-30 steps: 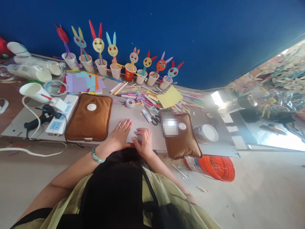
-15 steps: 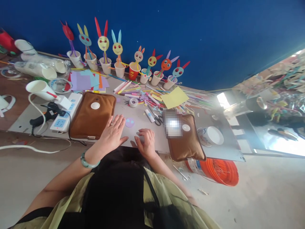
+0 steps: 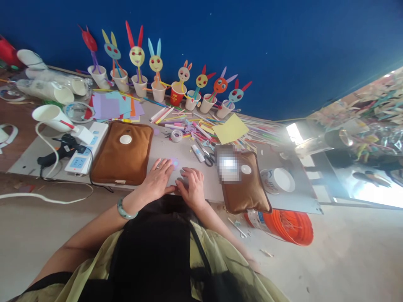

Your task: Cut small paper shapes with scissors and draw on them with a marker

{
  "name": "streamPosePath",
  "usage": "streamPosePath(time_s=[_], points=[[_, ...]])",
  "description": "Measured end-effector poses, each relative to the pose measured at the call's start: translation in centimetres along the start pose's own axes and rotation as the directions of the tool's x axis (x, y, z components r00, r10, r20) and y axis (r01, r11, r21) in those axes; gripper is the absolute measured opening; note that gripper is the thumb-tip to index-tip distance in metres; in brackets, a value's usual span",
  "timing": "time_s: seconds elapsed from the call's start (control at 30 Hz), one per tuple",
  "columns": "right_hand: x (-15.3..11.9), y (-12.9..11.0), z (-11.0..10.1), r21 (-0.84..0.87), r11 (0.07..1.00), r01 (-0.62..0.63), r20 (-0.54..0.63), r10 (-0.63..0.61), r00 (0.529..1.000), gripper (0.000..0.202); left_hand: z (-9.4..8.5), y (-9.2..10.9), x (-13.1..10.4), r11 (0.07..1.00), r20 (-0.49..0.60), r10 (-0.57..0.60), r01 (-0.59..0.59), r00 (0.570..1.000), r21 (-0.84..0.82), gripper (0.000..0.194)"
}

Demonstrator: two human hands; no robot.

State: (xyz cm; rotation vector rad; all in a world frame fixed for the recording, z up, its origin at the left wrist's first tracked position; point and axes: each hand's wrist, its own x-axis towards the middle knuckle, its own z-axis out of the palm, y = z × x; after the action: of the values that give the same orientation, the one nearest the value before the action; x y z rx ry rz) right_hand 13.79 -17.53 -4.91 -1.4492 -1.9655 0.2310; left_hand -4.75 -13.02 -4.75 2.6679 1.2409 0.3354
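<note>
My left hand (image 3: 157, 180) lies palm down on the grey table with its fingers stretched out, just right of a brown hot water bag (image 3: 121, 157). Its fingertips partly cover a small light purple paper cutout (image 3: 175, 163). My right hand (image 3: 193, 187) rests at the table's front edge, fingers loosely bent and thumb apart, with nothing seen in it. Beyond it lie a white and blue tube (image 3: 198, 153) and black-handled scissors (image 3: 209, 158). A roll of clear tape (image 3: 176, 135) sits farther back.
Rabbit-faced figures in paper cups (image 3: 158, 91) line the blue wall. A power strip (image 3: 86, 149) with cords lies left. Coloured paper (image 3: 107, 107), yellow paper (image 3: 231, 128), and a second brown bag (image 3: 247, 191) with a blurred patch surround my hands. An orange bucket (image 3: 292, 226) lies below right.
My left hand has slid right, toward my right hand, and now partly covers the purple paper cutout. My right hand has barely moved.
</note>
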Motion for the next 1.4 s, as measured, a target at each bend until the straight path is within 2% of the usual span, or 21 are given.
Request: streamPosePath(time_s=[0.23,0.43,0.63,1.2,1.4], points=[[0.7,0.2,-0.1,-0.056,0.997,0.060,0.164,-0.050,0.985,0.034,0.4,0.3,-1.1,0.999,-0.021,-0.037,0.037,0.999,-0.030,0.063],[1.1,0.3,0.0,-0.083,0.986,0.145,0.227,-0.123,0.966,0.049,-0.1,-0.1,-1.0,1.000,-0.011,-0.007,0.007,1.000,-0.001,0.063],[1.6,0.5,0.4,-0.115,0.979,0.171,0.251,-0.138,0.958,0.047,0.0,0.0,-1.0,1.000,-0.009,-0.006,0.005,1.000,-0.006,0.061],[1.6,0.2,0.8,-0.141,0.981,0.131,0.240,-0.094,0.966,0.057,-0.2,0.2,-1.0,1.000,-0.009,-0.007,0.007,1.000,0.003,0.059],[1.6,0.3,0.6,-0.124,0.983,0.137,0.243,-0.104,0.964,0.059,0.0,0.1,-1.1,1.000,-0.020,0.000,0.000,1.000,0.020,0.064]])
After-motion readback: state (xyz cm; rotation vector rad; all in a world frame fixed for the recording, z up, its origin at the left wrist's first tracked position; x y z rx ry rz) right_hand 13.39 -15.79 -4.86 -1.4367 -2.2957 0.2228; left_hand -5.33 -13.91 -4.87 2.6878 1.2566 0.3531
